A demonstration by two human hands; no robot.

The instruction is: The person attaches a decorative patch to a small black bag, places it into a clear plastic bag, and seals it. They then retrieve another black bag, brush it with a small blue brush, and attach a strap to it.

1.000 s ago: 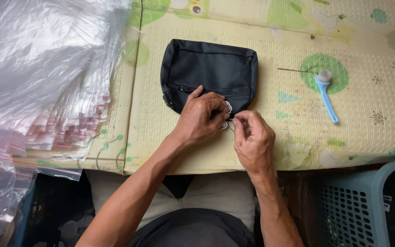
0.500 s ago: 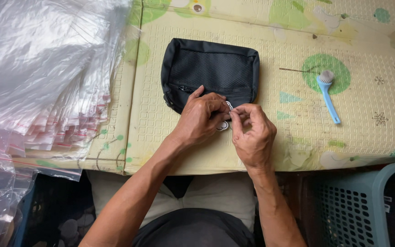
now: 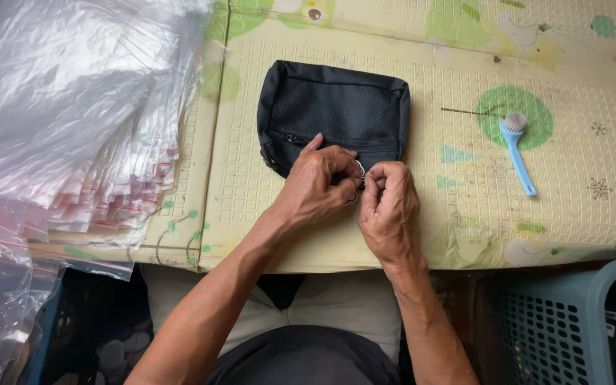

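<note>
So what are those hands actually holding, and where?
Both hands, left and right, pinch a small white tag at the near edge of the black mesh pouch; the exact grip is hidden by fingers.

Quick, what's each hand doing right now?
Left hand: closed on the black pouch's near edge, pinching a small white tag.
Right hand: closed, fingertips pinched at the same tag; what it grips cannot be told.

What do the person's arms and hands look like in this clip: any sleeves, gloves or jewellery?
Both arms are bare up to the frame edge, with no sleeves in view. The left hand and right hand wear no gloves, and no rings, watch or bracelets show. The forearms look lean and veined.
</note>
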